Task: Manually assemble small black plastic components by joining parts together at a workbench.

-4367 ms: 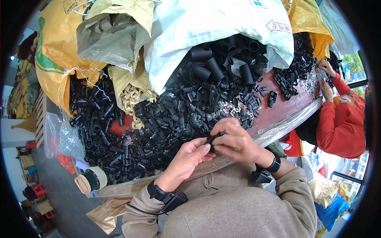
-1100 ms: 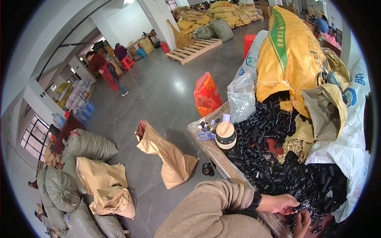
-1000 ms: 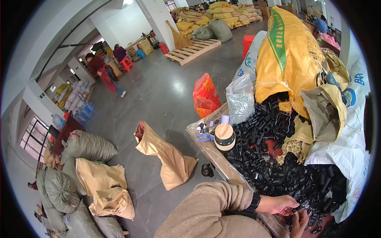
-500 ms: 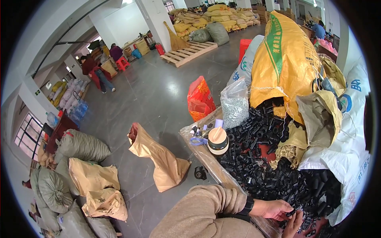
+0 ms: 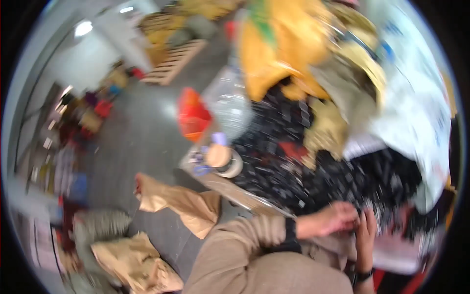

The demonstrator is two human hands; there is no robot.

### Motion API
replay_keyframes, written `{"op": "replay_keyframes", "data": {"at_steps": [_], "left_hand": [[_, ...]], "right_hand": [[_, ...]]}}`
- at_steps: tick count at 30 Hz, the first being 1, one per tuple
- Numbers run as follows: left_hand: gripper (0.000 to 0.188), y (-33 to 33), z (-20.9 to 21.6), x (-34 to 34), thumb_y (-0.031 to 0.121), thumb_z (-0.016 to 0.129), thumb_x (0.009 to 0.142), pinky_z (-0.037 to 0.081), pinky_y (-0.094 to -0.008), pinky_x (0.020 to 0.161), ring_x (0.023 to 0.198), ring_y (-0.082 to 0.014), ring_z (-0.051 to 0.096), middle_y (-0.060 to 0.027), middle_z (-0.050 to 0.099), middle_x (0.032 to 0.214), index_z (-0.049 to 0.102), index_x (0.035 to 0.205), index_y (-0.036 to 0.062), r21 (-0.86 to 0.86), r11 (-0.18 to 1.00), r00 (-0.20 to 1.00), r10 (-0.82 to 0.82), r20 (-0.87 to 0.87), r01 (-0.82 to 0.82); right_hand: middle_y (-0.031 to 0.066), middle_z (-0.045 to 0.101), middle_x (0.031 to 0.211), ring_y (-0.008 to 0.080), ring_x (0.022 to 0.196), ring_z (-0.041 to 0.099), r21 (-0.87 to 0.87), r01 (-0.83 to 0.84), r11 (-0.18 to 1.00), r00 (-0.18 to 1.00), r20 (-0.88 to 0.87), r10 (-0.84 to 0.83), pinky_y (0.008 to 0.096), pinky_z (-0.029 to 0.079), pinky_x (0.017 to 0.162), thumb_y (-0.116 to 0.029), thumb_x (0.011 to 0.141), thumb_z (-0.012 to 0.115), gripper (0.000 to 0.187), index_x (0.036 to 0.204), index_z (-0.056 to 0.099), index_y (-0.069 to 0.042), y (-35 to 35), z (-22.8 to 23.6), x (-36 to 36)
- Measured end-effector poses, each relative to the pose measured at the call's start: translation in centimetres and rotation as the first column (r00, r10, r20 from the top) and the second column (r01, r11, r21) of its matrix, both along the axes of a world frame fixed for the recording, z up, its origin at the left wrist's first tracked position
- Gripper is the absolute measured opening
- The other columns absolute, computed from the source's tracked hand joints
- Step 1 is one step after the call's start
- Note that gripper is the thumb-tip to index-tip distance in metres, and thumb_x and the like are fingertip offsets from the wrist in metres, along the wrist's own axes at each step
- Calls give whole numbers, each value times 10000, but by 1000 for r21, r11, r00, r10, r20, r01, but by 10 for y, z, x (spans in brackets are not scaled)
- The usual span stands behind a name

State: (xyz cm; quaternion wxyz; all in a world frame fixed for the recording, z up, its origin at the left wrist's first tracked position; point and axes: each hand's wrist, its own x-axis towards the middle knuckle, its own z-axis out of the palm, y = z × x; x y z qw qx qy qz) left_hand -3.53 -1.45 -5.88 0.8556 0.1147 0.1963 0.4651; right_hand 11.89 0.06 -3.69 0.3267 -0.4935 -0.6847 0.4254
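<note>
Motion blurs the whole picture. My left hand (image 5: 329,220) reaches in from the left with its fingers bent together in a pinch. My right hand (image 5: 365,234) comes up from below, its fingertips meeting those of the left. Whatever sits between them is too smeared to make out; half a second ago it was a small black part. Just beyond both hands spreads a heap of small black plastic parts (image 5: 323,183) on the worktable, whose near-left edge (image 5: 240,196) is pale.
At the heap's left stand a round container with a peach lid (image 5: 218,156), a clear bag of small pieces (image 5: 234,115) and a red bag (image 5: 192,113). A yellow woven sack (image 5: 286,44) and white sacks (image 5: 406,103) lie behind. A brown paper bag (image 5: 183,203) lies on the floor.
The view has swung to the right and tilted, so the heap and sacks sit farther left. The hands remain together at the heap's near edge, and more of my right forearm shows.
</note>
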Motion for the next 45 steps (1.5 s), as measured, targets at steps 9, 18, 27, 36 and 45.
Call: {"op": "replay_keyframes", "data": {"at_steps": [9,18,27,36,45], "left_hand": [[268,5,1,-16,154,508,830,435,-358,821,940,-235,533,-138,550,1002,500,1042,-10,120,991,990,73,-119,-58],[329,2,-4,-9,191,532,816,419,-358,830,960,-249,522,-139,556,992,485,1061,-23,118,993,983,46,-177,-25],[280,6,-5,-9,151,532,815,419,-351,842,956,-216,530,-126,564,991,502,1045,-6,60,998,988,20,-153,-11],[247,6,-10,-14,140,520,823,429,-333,834,918,-201,544,-115,570,974,507,1025,0,-29,995,995,-94,-16,94],[234,-2,-5,-14,152,504,835,448,-320,816,909,-177,544,-94,559,968,490,1017,6,-85,994,998,-66,3,66]], "right_hand": [[-34,441,619,39,541,399,-418,-207,885,859,-511,-41,173,319,481,-173,858,476,141,799,475,-45,11,-9,6],[-37,425,590,34,521,374,-480,-284,830,813,-579,-57,164,306,473,-189,858,483,163,785,467,-45,8,-18,21],[-32,448,683,29,568,374,-224,-130,966,906,-423,24,168,319,494,-211,870,459,187,808,466,-35,8,-17,12],[-2,495,777,35,665,444,-406,-267,874,841,-542,5,171,380,573,-176,860,478,161,835,491,-18,11,-12,17],[101,482,984,224,876,453,438,-353,827,935,199,293,339,363,748,-250,706,637,251,874,571,-76,7,10,20]]}}
